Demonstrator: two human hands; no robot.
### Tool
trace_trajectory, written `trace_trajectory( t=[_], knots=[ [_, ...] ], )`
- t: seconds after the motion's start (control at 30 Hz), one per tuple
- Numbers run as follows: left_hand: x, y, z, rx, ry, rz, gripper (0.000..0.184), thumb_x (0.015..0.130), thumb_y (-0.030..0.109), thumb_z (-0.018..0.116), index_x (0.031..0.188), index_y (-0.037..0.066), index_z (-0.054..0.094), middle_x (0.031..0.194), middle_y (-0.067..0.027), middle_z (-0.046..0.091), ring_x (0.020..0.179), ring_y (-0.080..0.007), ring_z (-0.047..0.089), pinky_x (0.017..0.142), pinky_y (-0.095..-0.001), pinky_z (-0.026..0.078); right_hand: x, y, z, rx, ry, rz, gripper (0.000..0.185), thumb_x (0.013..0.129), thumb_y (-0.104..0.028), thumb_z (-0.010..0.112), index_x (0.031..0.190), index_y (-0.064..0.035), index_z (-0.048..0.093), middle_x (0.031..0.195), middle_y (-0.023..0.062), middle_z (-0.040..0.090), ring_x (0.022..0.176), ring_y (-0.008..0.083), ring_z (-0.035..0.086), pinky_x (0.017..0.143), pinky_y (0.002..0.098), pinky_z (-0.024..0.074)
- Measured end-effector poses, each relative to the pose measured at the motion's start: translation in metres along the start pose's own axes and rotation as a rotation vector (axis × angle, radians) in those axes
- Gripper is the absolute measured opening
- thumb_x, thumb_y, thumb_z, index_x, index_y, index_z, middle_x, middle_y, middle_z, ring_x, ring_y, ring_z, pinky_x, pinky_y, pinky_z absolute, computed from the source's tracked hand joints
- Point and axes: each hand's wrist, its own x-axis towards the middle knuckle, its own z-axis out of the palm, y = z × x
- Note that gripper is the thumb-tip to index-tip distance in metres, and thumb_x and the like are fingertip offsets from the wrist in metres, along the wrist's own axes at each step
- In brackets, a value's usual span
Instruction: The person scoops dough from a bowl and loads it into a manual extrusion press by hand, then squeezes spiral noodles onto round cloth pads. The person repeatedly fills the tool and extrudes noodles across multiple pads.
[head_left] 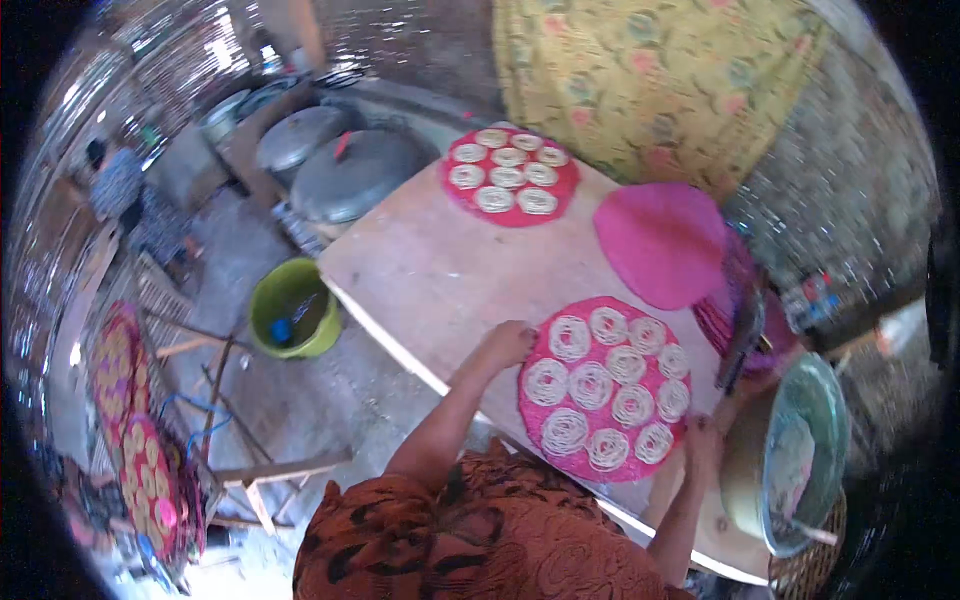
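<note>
A round pink mat (600,390) lies near the front of the wooden table, bearing several coils of white noodle-like strands (590,386). My left hand (512,342) is closed at the mat's upper left rim, fingers curled. At the lower right rim, my right hand (703,440) is closed on the edge; its fingertips are partly hidden. A second pink mat (516,213) with similar coils rests at the table's far end. Plain pink mats (660,245) are piled along the right side, with a dark press-like tool (742,340) beside them.
The wooden table (400,270) spans the middle. A basin (838,440) with white stuff stands at right. Left of the table are a green bucket (262,305) and large lidded pots (350,175). More loaded mats (150,480) sit on a rack at far left, where a person (125,190) is.
</note>
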Motion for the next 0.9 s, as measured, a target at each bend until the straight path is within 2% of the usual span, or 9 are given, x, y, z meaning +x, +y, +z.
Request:
trace_trajectory(
  t=[0.03, 0.17, 0.27, 0.37, 0.43, 0.57, 0.73, 0.87, 0.9],
  knots=[
    [-0.003, 0.009, -0.005, 0.022, 0.037, -0.095, 0.035, 0.085, 0.028, 0.046, 0.085, -0.002, 0.064, 0.085, -0.0216, 0.064, 0.080, -0.0380, 0.061, 0.074, -0.0450, 0.049, 0.007, 0.016, 0.024, 0.227, 0.061, 0.021, 0.048, 0.083, -0.046, 0.049, 0.106, -0.0069, 0.064, 0.097, 0.0185, 0.065, 0.091, 0.0307, 0.063, 0.082, 0.0408, 0.0463],
    [-0.014, 0.037, -0.021, -0.046, -0.057, -0.150, 0.035, 0.085, 0.030, 0.052, 0.083, -0.003, 0.064, 0.077, -0.0178, 0.065, 0.067, -0.0255, 0.065, 0.062, -0.0371, 0.052, -0.028, -0.044, -0.039, 0.258, -0.093, 0.210, 0.048, 0.084, -0.047, 0.049, 0.104, -0.0062, 0.065, 0.087, 0.0159, 0.066, 0.083, 0.0261, 0.063, 0.077, 0.0376, 0.0471],
    [-0.015, 0.031, -0.016, -0.205, -0.033, -0.187, 0.035, 0.085, 0.030, 0.054, 0.085, -0.004, 0.064, 0.074, -0.0186, 0.065, 0.062, -0.0231, 0.065, 0.059, -0.0359, 0.052, -0.004, -0.007, 0.001, 0.468, -0.084, 0.167, 0.043, 0.085, -0.042, 0.052, 0.102, -0.0046, 0.065, 0.079, 0.0129, 0.064, 0.076, 0.0205, 0.061, 0.071, 0.0349, 0.0462],
    [-0.019, 0.049, -0.020, -0.224, -0.013, -0.289, 0.035, 0.086, 0.031, 0.051, 0.089, -0.001, 0.064, 0.077, -0.0195, 0.065, 0.068, -0.0288, 0.065, 0.063, -0.0389, 0.052, 0.030, 0.045, 0.061, 0.671, -0.078, 0.067, 0.036, 0.083, -0.032, 0.056, 0.092, 0.0007, 0.066, 0.073, 0.0118, 0.063, 0.068, 0.0171, 0.058, 0.064, 0.0332, 0.0464],
    [-0.023, 0.045, -0.017, -0.038, 0.012, -0.206, 0.035, 0.086, 0.033, 0.050, 0.090, 0.002, 0.064, 0.079, -0.0200, 0.064, 0.072, -0.0322, 0.064, 0.066, -0.0410, 0.051, 0.001, 0.002, 0.010, 0.738, -0.071, 0.089, 0.033, 0.084, -0.030, 0.057, 0.094, 0.0003, 0.066, 0.074, 0.0071, 0.063, 0.073, 0.0163, 0.056, 0.066, 0.0324, 0.0436],
    [-0.018, 0.036, -0.008, 0.156, 0.030, -0.159, 0.036, 0.086, 0.038, 0.047, 0.092, 0.008, 0.065, 0.085, -0.0207, 0.063, 0.082, -0.0397, 0.060, 0.075, -0.0455, 0.048, 0.037, 0.036, 0.027, 0.482, -0.111, -0.005, 0.034, 0.081, -0.031, 0.061, 0.089, 0.0020, 0.066, 0.075, 0.0090, 0.063, 0.071, 0.0172, 0.057, 0.067, 0.0327, 0.0450],
    [-0.023, 0.056, -0.011, 0.225, 0.085, -0.247, 0.038, 0.085, 0.041, 0.049, 0.092, 0.007, 0.066, 0.086, -0.0197, 0.064, 0.082, -0.0376, 0.061, 0.075, -0.0446, 0.048, 0.042, 0.021, 0.011, 0.549, -0.117, -0.165, 0.029, 0.078, -0.025, 0.065, 0.088, 0.0024, 0.066, 0.073, 0.0076, 0.063, 0.064, 0.0182, 0.057, 0.061, 0.0322, 0.0454],
    [-0.028, 0.088, -0.033, 0.133, 0.126, -0.260, 0.036, 0.085, 0.040, 0.052, 0.095, 0.010, 0.067, 0.085, -0.0170, 0.065, 0.080, -0.0361, 0.062, 0.074, -0.0420, 0.050, 0.030, -0.036, -0.040, 0.884, -0.156, -0.070, 0.023, 0.076, -0.021, 0.069, 0.079, 0.0017, 0.068, 0.067, 0.0088, 0.063, 0.062, 0.0177, 0.057, 0.058, 0.0327, 0.0449],
    [-0.021, 0.075, -0.041, 0.203, 0.137, -0.093, 0.034, 0.085, 0.040, 0.052, 0.097, 0.012, 0.067, 0.089, -0.0155, 0.066, 0.081, -0.0342, 0.063, 0.076, -0.0409, 0.050, 0.032, -0.049, -0.047, 0.858, -0.077, -0.225, 0.022, 0.077, -0.021, 0.068, 0.075, 0.0015, 0.066, 0.064, 0.0064, 0.060, 0.059, 0.0155, 0.053, 0.056, 0.0316, 0.0420]
  ],
)
